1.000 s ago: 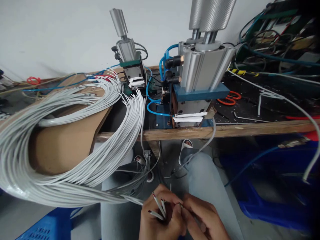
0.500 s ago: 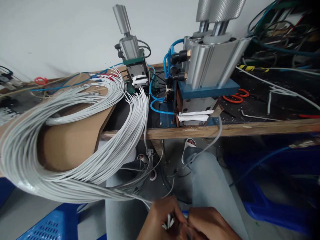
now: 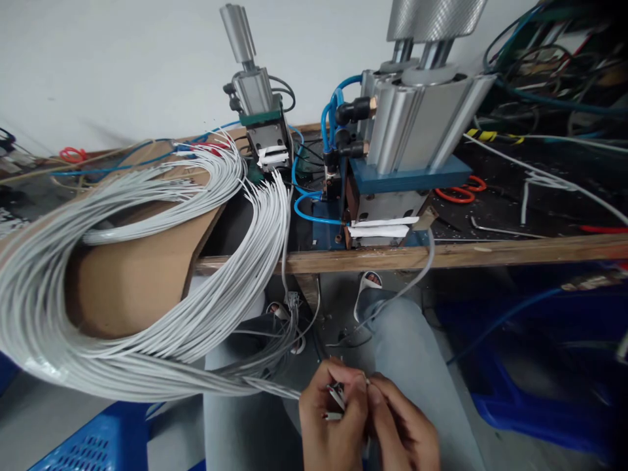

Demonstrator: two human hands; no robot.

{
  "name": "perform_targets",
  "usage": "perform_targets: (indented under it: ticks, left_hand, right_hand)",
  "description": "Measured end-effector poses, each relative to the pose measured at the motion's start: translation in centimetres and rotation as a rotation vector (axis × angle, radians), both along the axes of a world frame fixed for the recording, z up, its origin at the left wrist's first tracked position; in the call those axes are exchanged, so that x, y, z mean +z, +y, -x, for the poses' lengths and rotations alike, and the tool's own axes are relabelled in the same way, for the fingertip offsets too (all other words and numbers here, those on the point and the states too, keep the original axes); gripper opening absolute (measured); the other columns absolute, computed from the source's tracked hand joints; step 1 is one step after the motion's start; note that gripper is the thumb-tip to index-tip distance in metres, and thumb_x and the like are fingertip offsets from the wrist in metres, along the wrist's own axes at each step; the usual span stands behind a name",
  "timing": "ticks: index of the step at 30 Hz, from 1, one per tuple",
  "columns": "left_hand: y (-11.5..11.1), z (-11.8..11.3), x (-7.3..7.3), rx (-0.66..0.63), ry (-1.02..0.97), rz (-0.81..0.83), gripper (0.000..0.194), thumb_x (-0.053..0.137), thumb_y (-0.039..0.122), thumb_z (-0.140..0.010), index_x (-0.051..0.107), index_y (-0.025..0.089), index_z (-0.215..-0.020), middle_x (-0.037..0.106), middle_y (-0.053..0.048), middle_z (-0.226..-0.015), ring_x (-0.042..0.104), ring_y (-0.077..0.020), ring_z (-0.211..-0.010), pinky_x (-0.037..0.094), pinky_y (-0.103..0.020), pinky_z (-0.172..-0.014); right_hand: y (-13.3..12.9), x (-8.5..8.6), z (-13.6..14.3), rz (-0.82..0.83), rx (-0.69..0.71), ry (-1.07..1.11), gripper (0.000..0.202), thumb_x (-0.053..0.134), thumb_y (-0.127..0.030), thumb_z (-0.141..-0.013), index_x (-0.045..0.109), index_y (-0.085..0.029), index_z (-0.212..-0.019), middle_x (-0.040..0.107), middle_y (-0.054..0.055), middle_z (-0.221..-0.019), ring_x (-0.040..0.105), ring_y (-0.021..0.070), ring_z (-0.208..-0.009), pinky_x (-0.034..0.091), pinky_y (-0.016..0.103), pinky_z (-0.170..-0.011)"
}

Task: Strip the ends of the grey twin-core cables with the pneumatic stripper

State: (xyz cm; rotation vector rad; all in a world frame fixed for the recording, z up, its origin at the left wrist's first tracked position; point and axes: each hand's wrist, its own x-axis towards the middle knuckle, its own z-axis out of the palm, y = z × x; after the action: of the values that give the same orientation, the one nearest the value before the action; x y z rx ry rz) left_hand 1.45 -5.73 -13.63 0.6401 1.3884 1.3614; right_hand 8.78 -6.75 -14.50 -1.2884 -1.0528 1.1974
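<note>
Ok, left hand pinches white wire ends; right hand fingertips pressed against them, cable bundle up-left of hands.

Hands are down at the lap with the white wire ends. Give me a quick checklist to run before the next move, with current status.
1. Wire ends held: ok. The left hand pinches several white wire ends.
2. Second hand engaged: ok. The right hand meets the left at the wire tips.
3. Tips stripped or aligned: cannot tell, too small and partly hidden by fingers.
4. Bundle supported: ok. The white wire bundle loops over the cardboard and trails to the left hand.
5. Near press opening free: ok. Only white tape shows at the front of the pneumatic press.
6. Bench edge snag: cannot tell.
</note>
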Motion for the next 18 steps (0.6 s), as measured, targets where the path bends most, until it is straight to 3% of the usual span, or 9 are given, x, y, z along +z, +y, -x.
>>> perform_targets:
  ticks: [4, 12, 18]
  left_hand:
    - [-0.4, -0.6, -0.1, 0.100, 0.020, -0.025, 0.044, 0.075, 0.057, -0.069, 0.065, 0.015, -0.058, 0.049, 0.003, -0.052, 0.040, -0.0084, -0.046, 0.031, -0.019, -0.044]
    - [0.2, 0.6, 0.3, -0.053, 0.031, -0.039, 0.038, 0.074, 0.055, -0.071, 0.069, 0.017, -0.068, 0.047, 0.005, -0.054, 0.036, -0.0080, -0.048, 0.030, -0.018, -0.047]
    - [0.4, 0.9, 0.4, -0.109, 0.057, -0.087, 0.028, 0.074, 0.045, -0.076, 0.068, 0.018, -0.069, 0.050, 0.004, -0.056, 0.043, -0.0095, -0.052, 0.033, -0.019, -0.051]
  right_hand:
    - [0.1, 0.1, 0.8, -0.044, -0.105, 0.043, 0.025, 0.056, -0.036, -0.091, 0.075, -0.020, -0.086, 0.072, 0.006, -0.073, 0.064, 0.0161, -0.061, 0.054, 0.020, -0.056]
    - [0.2, -0.2, 0.2, -0.091, -0.073, 0.002, 0.025, 0.057, -0.037, -0.090, 0.075, -0.022, -0.083, 0.070, 0.004, -0.070, 0.064, 0.0150, -0.060, 0.052, 0.019, -0.056]
    - [0.0, -0.3, 0.1, -0.050, -0.084, 0.010, 0.024, 0.055, -0.036, -0.091, 0.073, -0.022, -0.082, 0.068, 0.003, -0.069, 0.060, 0.0144, -0.061, 0.051, 0.019, -0.059]
